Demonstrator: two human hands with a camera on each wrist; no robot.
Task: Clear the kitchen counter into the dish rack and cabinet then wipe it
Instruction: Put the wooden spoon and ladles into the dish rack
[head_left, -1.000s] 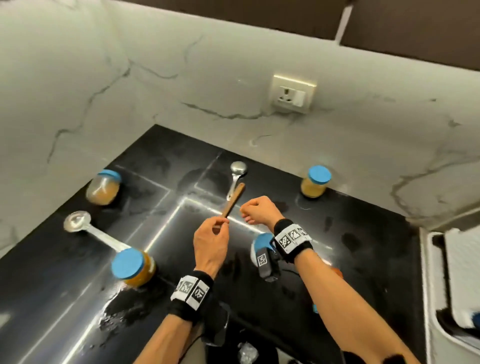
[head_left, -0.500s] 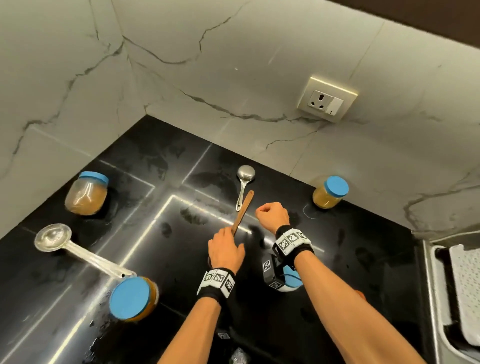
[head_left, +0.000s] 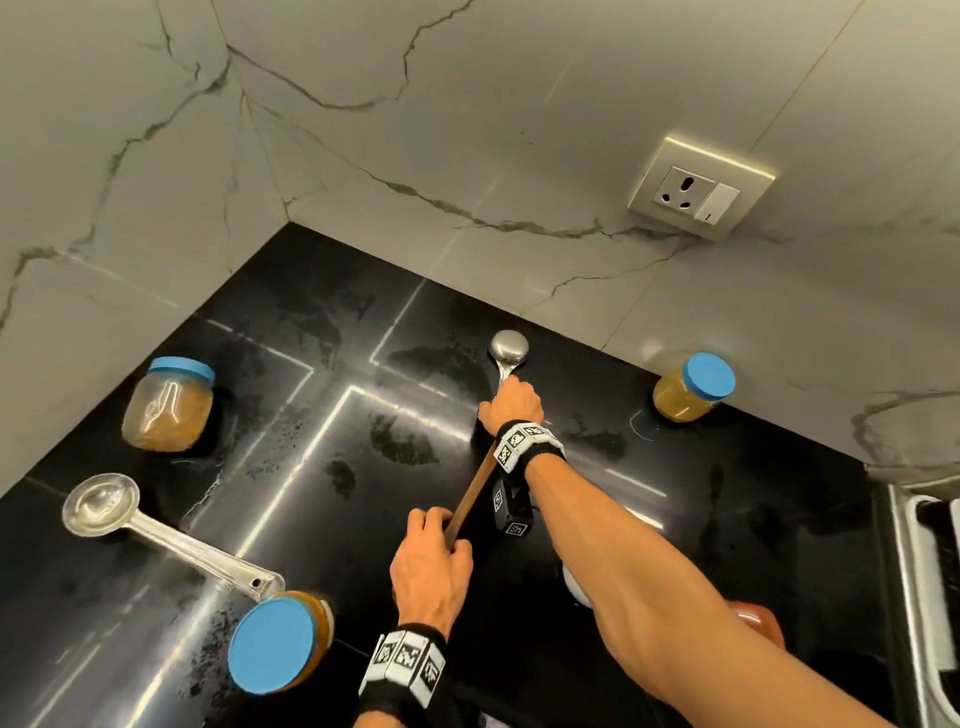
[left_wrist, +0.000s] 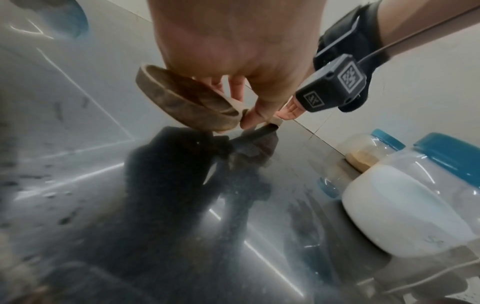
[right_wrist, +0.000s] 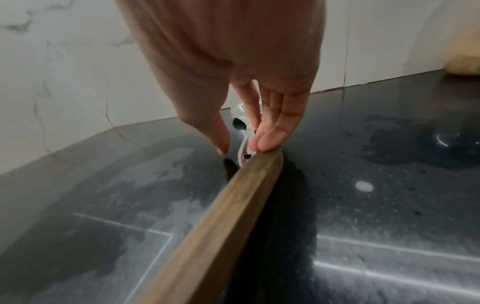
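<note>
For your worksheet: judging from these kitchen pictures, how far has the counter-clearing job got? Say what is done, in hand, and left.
Done: nothing visibly put away. In hand: the left hand grips a wooden spoon; the right hand reaches with straight fingers onto the small steel spoon by the wall. Left: the large steel ladle, three blue-lidded amber jars, a white blue-lidded jar, and wiping the wet black counter.

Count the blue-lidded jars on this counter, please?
4: left jar by the wall, front jar, back-right jar, and white jar, mostly hidden from the head camera. Others may be hidden.
</note>
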